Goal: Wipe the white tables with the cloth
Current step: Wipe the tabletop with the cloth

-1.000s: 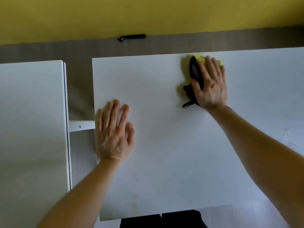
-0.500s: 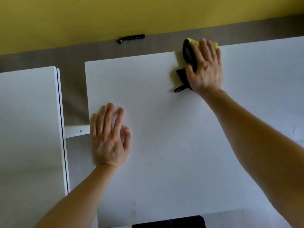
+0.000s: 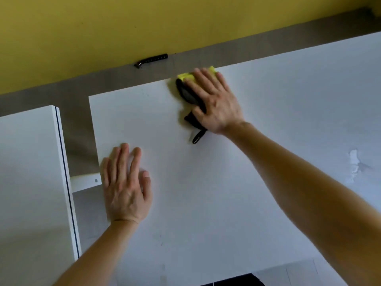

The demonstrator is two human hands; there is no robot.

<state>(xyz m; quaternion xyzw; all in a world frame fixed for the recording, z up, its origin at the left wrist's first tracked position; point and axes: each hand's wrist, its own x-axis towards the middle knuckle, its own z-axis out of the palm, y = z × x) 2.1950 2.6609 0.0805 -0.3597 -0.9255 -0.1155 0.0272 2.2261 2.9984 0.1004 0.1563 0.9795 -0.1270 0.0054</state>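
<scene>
- The cloth (image 3: 186, 92), yellow underneath with a black upper part, lies at the far edge of the large white worktop (image 3: 226, 193), left of that edge's middle. Its yellow corner reaches the edge itself, and a small black loop (image 3: 196, 138) trails toward the near side.
- The right hand (image 3: 216, 104) lies flat on the cloth with its fingers straight and slightly spread. It presses down rather than pinching.
- The left hand (image 3: 125, 188) rests palm down near the left edge of the same worktop, fingers straight and a little apart. It holds nothing and looks like a brace.
- The step in hand is probably a wiping stroke along the far edge.
- The next move calls for steady flat pressure while sliding the cloth. The pale smeared mark (image 3: 354, 162) toward the right edge likely needs a pass.
- A second worktop (image 3: 26, 172) stands just beside the left edge, joined by a white rail (image 3: 85, 182). It probably comes afterwards.
- Beyond the far edge, a black object (image 3: 151, 59) lies on the floor against the yellow wall (image 3: 103, 27).
</scene>
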